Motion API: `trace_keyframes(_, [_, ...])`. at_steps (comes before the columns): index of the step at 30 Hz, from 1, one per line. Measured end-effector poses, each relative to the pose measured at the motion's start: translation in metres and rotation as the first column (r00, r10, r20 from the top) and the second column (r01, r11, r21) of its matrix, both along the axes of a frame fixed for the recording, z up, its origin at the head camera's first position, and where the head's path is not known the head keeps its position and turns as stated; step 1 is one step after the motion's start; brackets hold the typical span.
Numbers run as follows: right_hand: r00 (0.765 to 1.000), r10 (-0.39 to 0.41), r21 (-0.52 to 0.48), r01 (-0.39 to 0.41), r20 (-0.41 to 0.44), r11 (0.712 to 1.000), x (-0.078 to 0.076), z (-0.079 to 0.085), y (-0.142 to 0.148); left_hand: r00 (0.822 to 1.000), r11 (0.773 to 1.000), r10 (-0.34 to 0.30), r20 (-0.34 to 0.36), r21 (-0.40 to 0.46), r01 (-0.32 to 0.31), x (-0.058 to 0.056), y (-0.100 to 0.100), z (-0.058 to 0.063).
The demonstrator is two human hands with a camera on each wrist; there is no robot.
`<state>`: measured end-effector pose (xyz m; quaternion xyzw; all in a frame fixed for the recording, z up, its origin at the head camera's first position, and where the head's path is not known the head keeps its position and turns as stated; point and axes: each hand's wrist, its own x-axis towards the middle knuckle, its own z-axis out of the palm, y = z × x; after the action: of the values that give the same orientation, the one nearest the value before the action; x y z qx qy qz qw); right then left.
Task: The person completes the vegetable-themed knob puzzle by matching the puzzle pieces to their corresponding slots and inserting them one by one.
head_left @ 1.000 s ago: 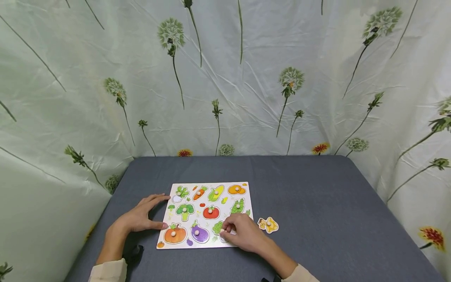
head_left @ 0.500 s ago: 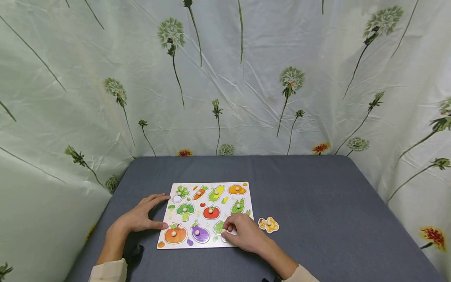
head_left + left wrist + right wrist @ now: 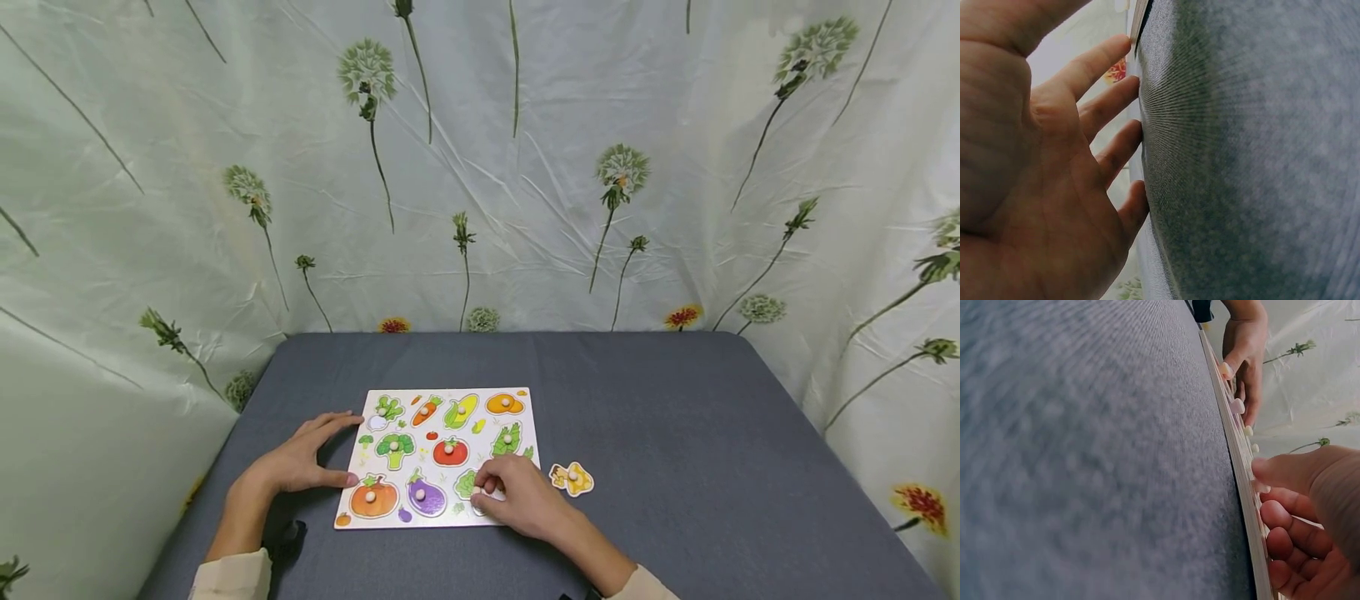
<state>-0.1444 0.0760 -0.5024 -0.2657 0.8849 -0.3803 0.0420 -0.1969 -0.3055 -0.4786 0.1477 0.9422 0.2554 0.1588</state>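
A white knobbed puzzle board (image 3: 482, 446) with vegetable pieces lies on the table. My left hand (image 3: 296, 458) rests at its left edge, fingers spread, with thumb and forefinger touching the rim. At the board's front right corner, my right hand (image 3: 525, 500) pinches the knob of a green leafy vegetable piece (image 3: 464, 485), whose right part is hidden under the fingers. In the right wrist view, thumb and forefinger meet at a knob (image 3: 1263, 487) while the other fingers curl over the board. A yellow mushroom piece (image 3: 579, 481) with a knob lies off the board, right of my right hand.
A dark grey cloth covers the table (image 3: 675, 433). White curtains (image 3: 525, 208) printed with dandelions hang behind and at the sides. On the board sit several pieces, among them a tomato (image 3: 450, 457), an eggplant (image 3: 429, 503), a pumpkin (image 3: 382, 503) and broccoli (image 3: 387, 440).
Over the last second my right hand has shifted very slightly to the right, still pinching the knob. The left hand, board and mushroom piece have stayed in place.
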Motion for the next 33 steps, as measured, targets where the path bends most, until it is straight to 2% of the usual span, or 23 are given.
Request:
trace_keyframes(5, [0.999,0.017,-0.050,-0.015,0.030,0.999,0.000,-0.001,0.005,1.000,1.000,-0.004,-0.005,-0.001,0.004,0.000,0.000,0.000])
trace_keyframes(11, [0.999,0.031,-0.107,-0.029,0.013,0.994,0.001,-0.001,0.015,1.000,1.000,-0.004,-0.021,-0.007,0.004,-0.002,-0.001,-0.002])
trace_keyframes(23, [0.996,-0.035,-0.087,0.028,-0.079,0.996,-0.003,0.007,0.045,1.000,1.000,0.008,-0.014,0.001,-0.008,-0.002,-0.001,-0.004])
trace_keyframes(33, [0.990,-0.063,-0.069,0.055,-0.122,0.996,-0.003,0.011,0.067,1.000,1.000,0.001,-0.021,-0.002,-0.002,0.001,0.000,-0.002])
